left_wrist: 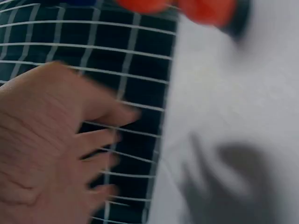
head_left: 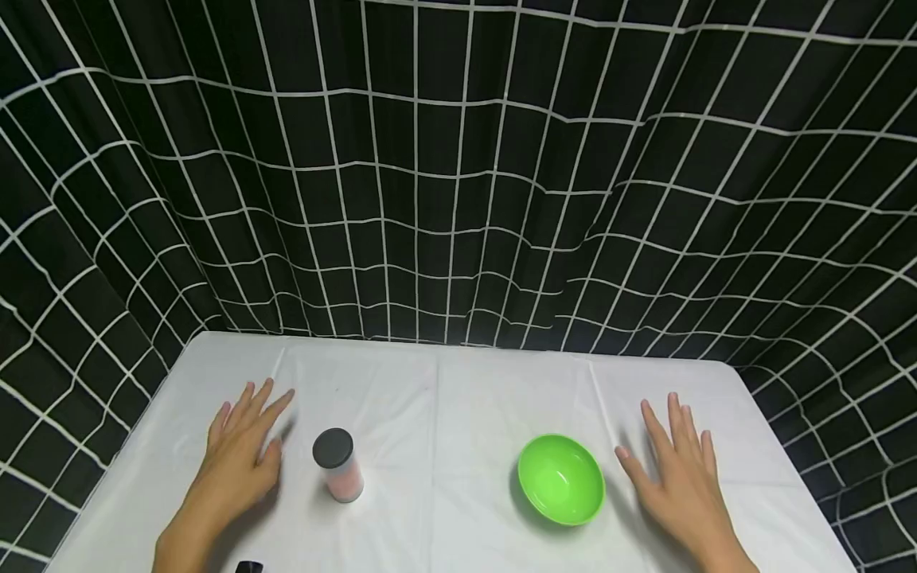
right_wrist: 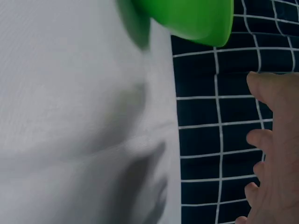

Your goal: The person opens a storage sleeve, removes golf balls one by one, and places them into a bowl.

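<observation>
Fingers spread, my left hand (head_left: 239,461) hovers over the left part of the table, holding nothing. Just right of it stands a small clear jar (head_left: 344,479) with a dark grey lid (head_left: 333,448) and pinkish-orange contents. Part of that jar shows as a blurred orange shape (left_wrist: 208,10) at the top of the left wrist view. My right hand (head_left: 677,485) also has its fingers spread and grips nothing. To its left a shallow bright green bowl (head_left: 561,479) sits upright with nothing in it. The bowl's side (right_wrist: 196,21) appears at the top of the right wrist view.
A white cloth (head_left: 458,414) with fold creases covers the table. Behind and on both sides hangs a black curtain (head_left: 437,199) with a white grid. At the bottom edge, near the left forearm, a small black object (head_left: 248,567) is partly cut off.
</observation>
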`<action>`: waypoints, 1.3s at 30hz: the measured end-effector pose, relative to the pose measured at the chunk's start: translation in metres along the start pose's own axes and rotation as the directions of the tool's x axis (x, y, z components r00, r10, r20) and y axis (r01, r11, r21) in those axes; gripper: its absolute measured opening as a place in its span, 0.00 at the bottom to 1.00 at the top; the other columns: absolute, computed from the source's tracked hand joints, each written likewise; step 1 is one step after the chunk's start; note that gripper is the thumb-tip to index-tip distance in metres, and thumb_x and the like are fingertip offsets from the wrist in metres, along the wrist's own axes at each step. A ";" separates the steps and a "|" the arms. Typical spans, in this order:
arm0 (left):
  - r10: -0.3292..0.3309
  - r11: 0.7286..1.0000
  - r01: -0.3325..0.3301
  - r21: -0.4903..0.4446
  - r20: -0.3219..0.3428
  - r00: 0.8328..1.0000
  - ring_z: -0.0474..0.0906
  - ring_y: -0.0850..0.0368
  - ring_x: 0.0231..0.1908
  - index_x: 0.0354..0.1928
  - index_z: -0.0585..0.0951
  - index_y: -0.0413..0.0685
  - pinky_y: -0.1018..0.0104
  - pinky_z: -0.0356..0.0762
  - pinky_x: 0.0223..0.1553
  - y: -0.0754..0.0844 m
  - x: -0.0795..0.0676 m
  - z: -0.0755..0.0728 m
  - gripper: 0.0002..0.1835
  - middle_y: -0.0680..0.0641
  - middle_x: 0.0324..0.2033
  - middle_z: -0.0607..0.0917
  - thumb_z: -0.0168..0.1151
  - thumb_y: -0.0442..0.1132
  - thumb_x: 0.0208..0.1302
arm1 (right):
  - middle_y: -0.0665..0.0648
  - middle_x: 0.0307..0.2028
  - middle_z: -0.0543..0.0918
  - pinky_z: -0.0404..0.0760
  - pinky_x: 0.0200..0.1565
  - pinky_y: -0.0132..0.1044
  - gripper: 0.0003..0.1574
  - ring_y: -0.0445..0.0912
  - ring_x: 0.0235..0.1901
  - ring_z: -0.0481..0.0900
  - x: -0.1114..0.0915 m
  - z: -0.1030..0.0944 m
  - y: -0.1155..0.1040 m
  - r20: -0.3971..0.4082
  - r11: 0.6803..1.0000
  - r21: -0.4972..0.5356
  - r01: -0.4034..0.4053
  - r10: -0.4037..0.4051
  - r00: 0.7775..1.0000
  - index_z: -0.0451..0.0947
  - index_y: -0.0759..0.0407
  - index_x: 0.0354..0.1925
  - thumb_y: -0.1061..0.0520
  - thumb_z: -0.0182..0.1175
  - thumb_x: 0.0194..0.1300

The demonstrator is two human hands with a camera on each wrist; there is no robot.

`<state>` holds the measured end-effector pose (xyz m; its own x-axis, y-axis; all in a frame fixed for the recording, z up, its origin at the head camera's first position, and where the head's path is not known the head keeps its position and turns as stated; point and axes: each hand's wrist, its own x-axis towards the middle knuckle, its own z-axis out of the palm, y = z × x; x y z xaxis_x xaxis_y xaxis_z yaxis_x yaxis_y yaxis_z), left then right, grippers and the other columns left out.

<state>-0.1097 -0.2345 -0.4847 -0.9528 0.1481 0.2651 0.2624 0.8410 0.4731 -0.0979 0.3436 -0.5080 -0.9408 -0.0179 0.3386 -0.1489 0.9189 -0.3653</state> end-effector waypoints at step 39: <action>0.102 0.850 0.116 -0.514 0.376 0.921 0.87 0.64 0.45 0.52 0.76 0.63 0.71 0.77 0.56 0.023 0.003 0.023 0.26 0.58 0.40 0.86 0.82 0.50 0.57 | 0.68 0.83 0.55 0.61 0.64 0.82 0.37 0.80 0.74 0.60 0.003 -0.028 -0.034 -0.001 0.984 0.177 0.006 -0.006 1.000 0.71 0.53 0.76 0.48 0.65 0.74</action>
<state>-0.1103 -0.2027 -0.4922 -0.9084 0.4175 -0.0236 0.1912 0.4649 0.8645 -0.0867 0.3237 -0.4704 -0.9396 -0.0233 0.3414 -0.2065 0.8342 -0.5113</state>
